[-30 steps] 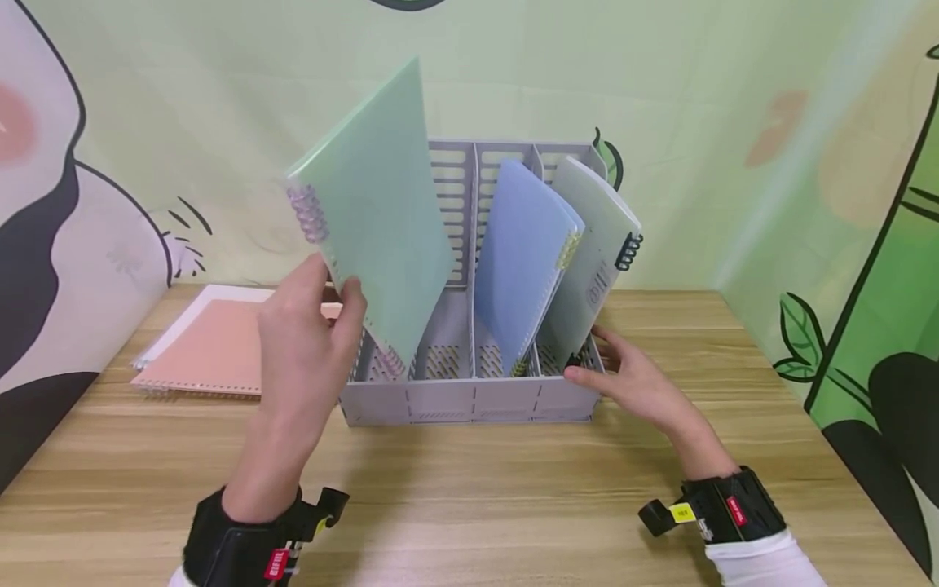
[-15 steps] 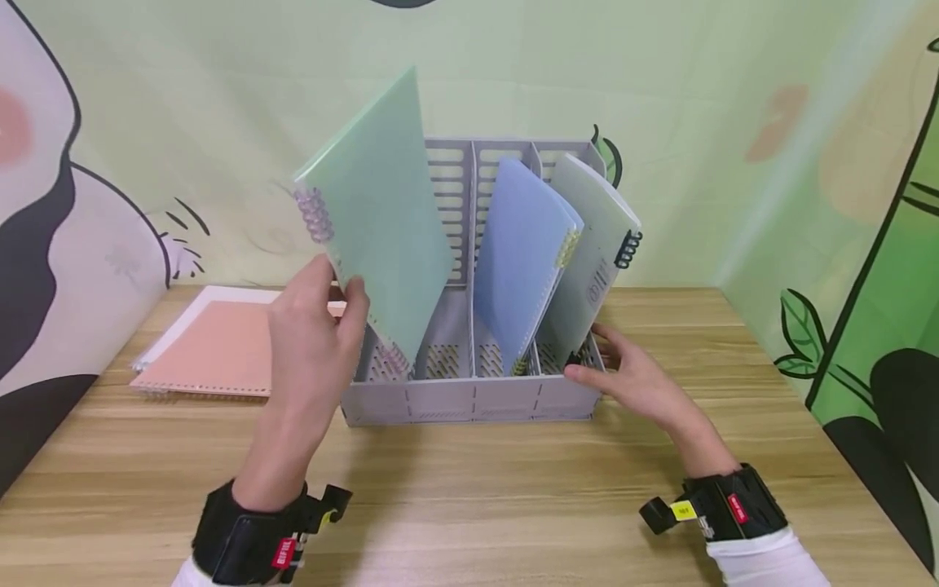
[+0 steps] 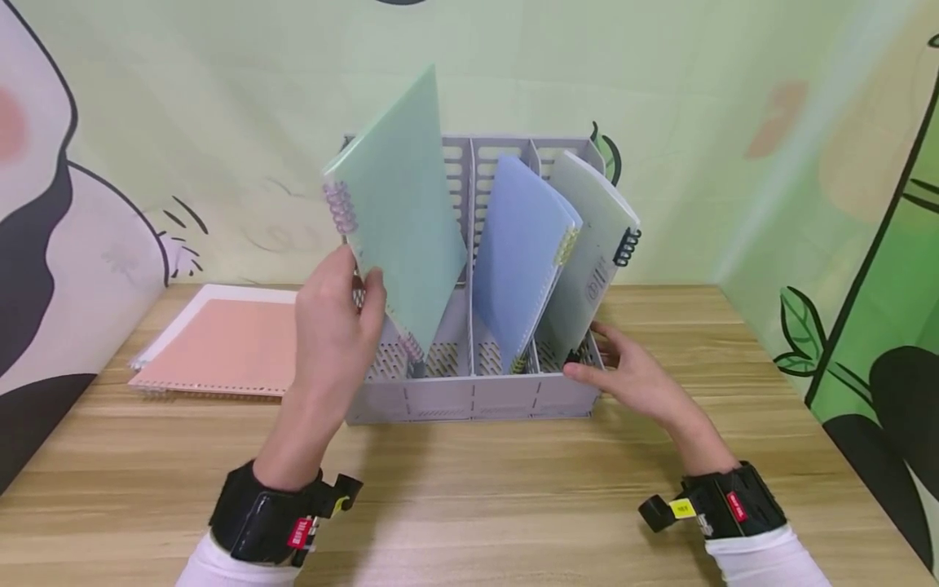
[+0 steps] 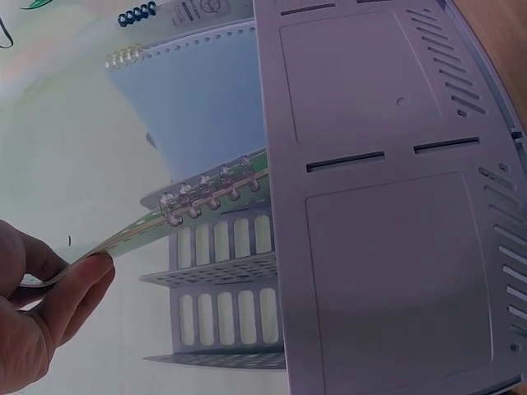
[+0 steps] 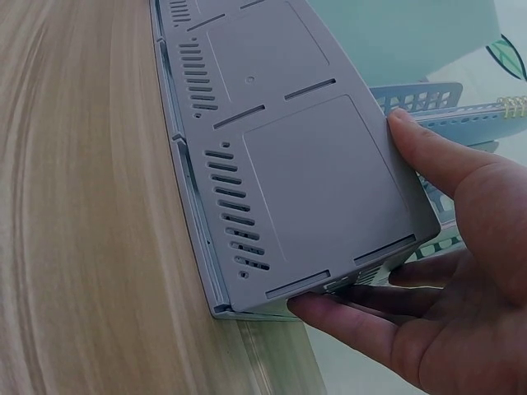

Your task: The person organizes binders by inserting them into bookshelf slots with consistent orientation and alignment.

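My left hand (image 3: 333, 318) pinches a pale green spiral notebook (image 3: 403, 212) by its bound edge, thumb on the near cover. The notebook stands tilted over the left part of a grey-purple desk file organizer (image 3: 506, 399). In the left wrist view, its lower clear rings (image 4: 210, 193) sit right at the organizer's front wall. At the front right corner, my right hand (image 3: 638, 375) grips the organizer, its thumb (image 5: 428, 148) on the top edge and its fingers round the side. A blue notebook (image 3: 517, 253) and a grey-green notebook (image 3: 587, 236) with black rings lean in the right-hand compartments.
To the left, a pink notebook (image 3: 227, 346) lies on a white notebook (image 3: 198, 308) on the wooden table (image 3: 469, 505). Upright dividers (image 3: 469, 326) split the organizer into compartments. Behind the table hangs a printed green cloth (image 3: 513, 65).
My left hand has moved right with the green notebook, whose lower end shifts from the leftmost compartment toward the divider beside it. My right hand has stayed on the organizer's corner.
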Motion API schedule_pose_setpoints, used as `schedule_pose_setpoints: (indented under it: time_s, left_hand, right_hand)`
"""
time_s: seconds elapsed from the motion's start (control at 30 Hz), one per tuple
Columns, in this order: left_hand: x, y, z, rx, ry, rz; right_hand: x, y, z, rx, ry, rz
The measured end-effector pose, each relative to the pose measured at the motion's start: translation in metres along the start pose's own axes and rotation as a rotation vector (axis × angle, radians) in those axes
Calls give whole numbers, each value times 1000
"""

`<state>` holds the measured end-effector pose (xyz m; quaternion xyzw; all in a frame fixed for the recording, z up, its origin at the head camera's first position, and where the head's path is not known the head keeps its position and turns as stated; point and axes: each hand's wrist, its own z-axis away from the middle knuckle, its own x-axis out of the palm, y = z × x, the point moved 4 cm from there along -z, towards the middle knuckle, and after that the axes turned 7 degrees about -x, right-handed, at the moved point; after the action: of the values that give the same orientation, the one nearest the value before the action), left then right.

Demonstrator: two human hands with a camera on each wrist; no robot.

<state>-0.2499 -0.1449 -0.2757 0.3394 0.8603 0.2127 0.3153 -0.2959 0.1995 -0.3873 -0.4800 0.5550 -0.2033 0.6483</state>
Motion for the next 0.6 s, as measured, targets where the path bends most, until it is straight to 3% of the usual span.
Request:
schedule_pose_setpoints:
  time_s: [0.3, 0.6]
  left_hand:
    - [10, -3, -3, -22, -20, 9]
    - [21, -6, -3, -7, -42, -36]
  right_hand:
    - [1, 0, 0, 7, 0, 16]
    - [0, 1, 0, 10, 3, 12]
